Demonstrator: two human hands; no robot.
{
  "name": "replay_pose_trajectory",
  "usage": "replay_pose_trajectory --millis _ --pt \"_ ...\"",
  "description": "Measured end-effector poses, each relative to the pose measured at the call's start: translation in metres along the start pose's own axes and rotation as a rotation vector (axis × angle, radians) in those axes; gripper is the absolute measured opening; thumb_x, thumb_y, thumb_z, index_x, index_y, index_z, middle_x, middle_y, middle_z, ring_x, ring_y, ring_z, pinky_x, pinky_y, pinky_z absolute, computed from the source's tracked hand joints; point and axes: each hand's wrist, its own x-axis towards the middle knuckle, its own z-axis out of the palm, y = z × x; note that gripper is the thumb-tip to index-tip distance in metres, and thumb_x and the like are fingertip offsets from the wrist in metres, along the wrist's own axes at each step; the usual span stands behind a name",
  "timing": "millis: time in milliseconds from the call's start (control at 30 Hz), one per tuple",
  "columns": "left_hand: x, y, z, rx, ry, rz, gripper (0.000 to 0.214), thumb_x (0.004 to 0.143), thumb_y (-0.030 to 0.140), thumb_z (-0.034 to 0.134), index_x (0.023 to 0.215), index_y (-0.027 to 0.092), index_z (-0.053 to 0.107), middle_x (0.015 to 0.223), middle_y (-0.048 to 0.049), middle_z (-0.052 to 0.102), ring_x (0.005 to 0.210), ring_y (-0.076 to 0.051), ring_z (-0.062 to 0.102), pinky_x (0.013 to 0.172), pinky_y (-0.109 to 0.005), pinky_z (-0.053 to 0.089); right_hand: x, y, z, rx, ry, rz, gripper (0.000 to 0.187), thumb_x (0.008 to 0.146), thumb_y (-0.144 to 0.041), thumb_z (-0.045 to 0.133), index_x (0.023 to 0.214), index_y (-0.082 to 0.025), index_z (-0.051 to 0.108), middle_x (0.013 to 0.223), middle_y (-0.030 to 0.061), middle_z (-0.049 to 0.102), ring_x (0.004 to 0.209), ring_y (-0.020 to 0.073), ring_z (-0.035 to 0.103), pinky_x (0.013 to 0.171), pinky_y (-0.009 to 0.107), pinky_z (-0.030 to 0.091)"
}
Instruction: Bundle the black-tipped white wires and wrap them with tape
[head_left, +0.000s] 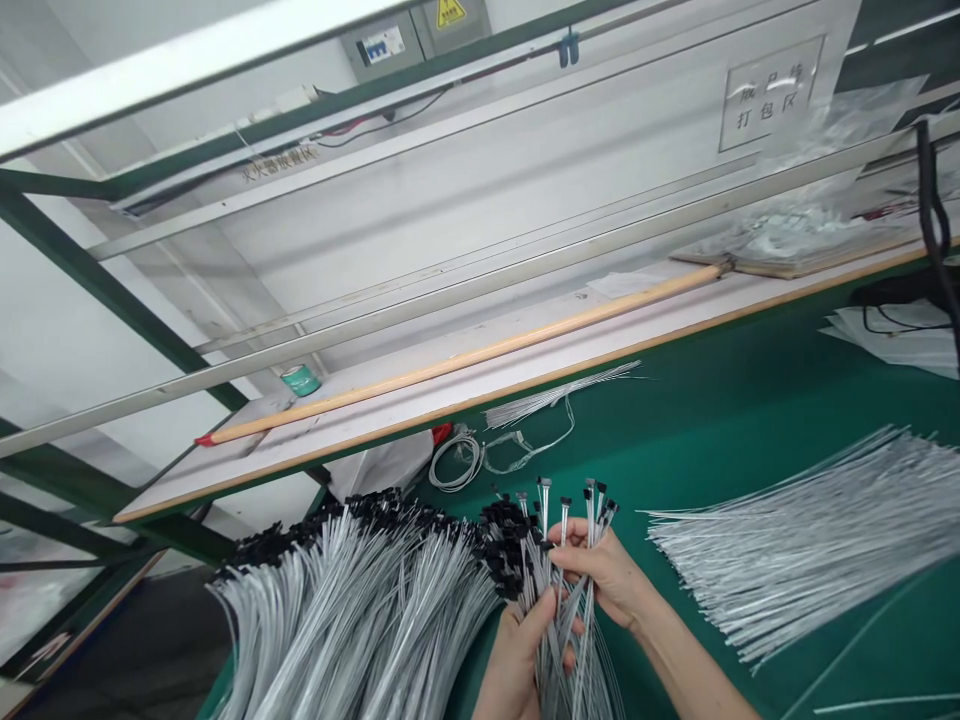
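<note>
Both hands are closed around a bundle of grey wires (562,640) with black plug ends (589,495): the left hand (514,665) wraps it low down, and the right hand (604,572) pinches it higher, just under the plugs. Left of that bundle lies a big heap of matching wires (360,620). To its right, loose bare wires (795,530) fan across a green mat (720,400). Just beyond the bundle sits a small wire coil (454,462), and farther off, a wooden pole (465,355) lies on a white shelf (420,410).
</note>
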Motion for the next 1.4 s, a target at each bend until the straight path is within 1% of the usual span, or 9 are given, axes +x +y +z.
replay_pose_trajectory --millis 167,333,533,633,867,933,1033,1200,1400 --pt "0.002 -0.002 -0.001 -0.024 -0.004 -0.009 0.040 0.061 0.048 0.071 0.078 0.013 0.063 0.057 -0.0048 0.066 0.038 -0.009 0.050 0.041 -0.021 0.036 0.001 0.002 -0.002 0.022 -0.019 -0.017 0.032 0.045 -0.027 0.082 0.068 -0.014 0.064 0.044 -0.0079 0.046 0.036 0.0037 0.038 0.040 0.019 0.029" --pt "0.003 -0.003 -0.002 -0.022 0.014 -0.033 0.040 0.061 0.047 0.072 0.082 0.014 0.062 0.060 -0.0047 0.067 0.041 -0.011 0.053 0.043 -0.023 0.038 0.001 0.003 -0.003 0.045 -0.040 -0.004 0.033 0.046 -0.027 0.082 0.070 -0.014 0.064 0.042 -0.0087 0.045 0.036 0.0038 0.036 0.039 0.019 0.028" --pt "0.003 -0.003 0.000 -0.001 0.014 -0.023 0.042 0.062 0.048 0.071 0.081 0.012 0.064 0.057 -0.0056 0.066 0.039 -0.010 0.050 0.041 -0.021 0.037 -0.001 0.000 0.000 -0.092 0.074 -0.022 0.027 0.043 -0.026 0.081 0.057 -0.014 0.062 0.045 -0.0055 0.050 0.040 0.0054 0.038 0.041 0.021 0.030" --pt "0.003 -0.003 -0.001 -0.023 0.024 -0.008 0.039 0.062 0.045 0.072 0.080 0.011 0.065 0.059 -0.0065 0.067 0.039 -0.010 0.052 0.041 -0.021 0.038 -0.001 0.001 -0.001 -0.118 0.089 -0.041 0.027 0.044 -0.027 0.081 0.056 -0.015 0.061 0.045 -0.0054 0.050 0.040 0.0061 0.038 0.042 0.022 0.029" --pt "0.000 -0.004 -0.002 -0.035 0.075 -0.032 0.033 0.065 0.040 0.071 0.080 0.012 0.063 0.063 -0.0058 0.068 0.041 -0.009 0.053 0.042 -0.020 0.039 0.004 0.005 -0.012 -0.103 0.011 -0.005 0.031 0.048 -0.034 0.080 0.052 -0.016 0.055 0.044 -0.0058 0.048 0.040 0.0068 0.039 0.043 0.022 0.029" --pt "0.001 -0.004 -0.001 -0.049 0.088 -0.013 0.033 0.063 0.040 0.073 0.076 0.012 0.063 0.062 -0.0049 0.066 0.040 -0.009 0.053 0.041 -0.020 0.039 0.005 0.006 -0.014 -0.086 -0.018 -0.003 0.031 0.049 -0.035 0.080 0.053 -0.016 0.055 0.044 -0.0062 0.047 0.041 0.0069 0.038 0.043 0.022 0.028" --pt "0.001 -0.004 0.000 -0.074 0.122 0.005 0.033 0.058 0.039 0.076 0.071 0.012 0.063 0.056 -0.0010 0.062 0.039 -0.010 0.053 0.039 -0.021 0.039 0.005 0.008 -0.014 -0.067 -0.017 -0.029 0.032 0.049 -0.036 0.080 0.054 -0.016 0.055 0.047 -0.0054 0.049 0.044 0.0072 0.039 0.045 0.022 0.029" --pt "0.001 -0.004 0.001 -0.048 0.144 -0.008 0.034 0.058 0.040 0.075 0.075 0.012 0.064 0.058 -0.0008 0.062 0.040 -0.011 0.055 0.040 -0.021 0.041 0.004 0.012 -0.015 -0.063 0.024 -0.007 0.033 0.049 -0.038 0.080 0.054 -0.015 0.056 0.047 -0.0050 0.048 0.045 0.0074 0.040 0.047 0.022 0.031" --pt "0.001 -0.003 -0.001 -0.069 0.175 -0.025 0.038 0.060 0.039 0.074 0.087 0.014 0.063 0.070 -0.0041 0.066 0.047 -0.014 0.059 0.045 -0.025 0.046 0.004 0.018 -0.020 -0.059 0.038 0.005 0.034 0.053 -0.041 0.078 0.056 -0.015 0.057 0.047 -0.0031 0.051 0.045 0.0087 0.044 0.046 0.023 0.035"
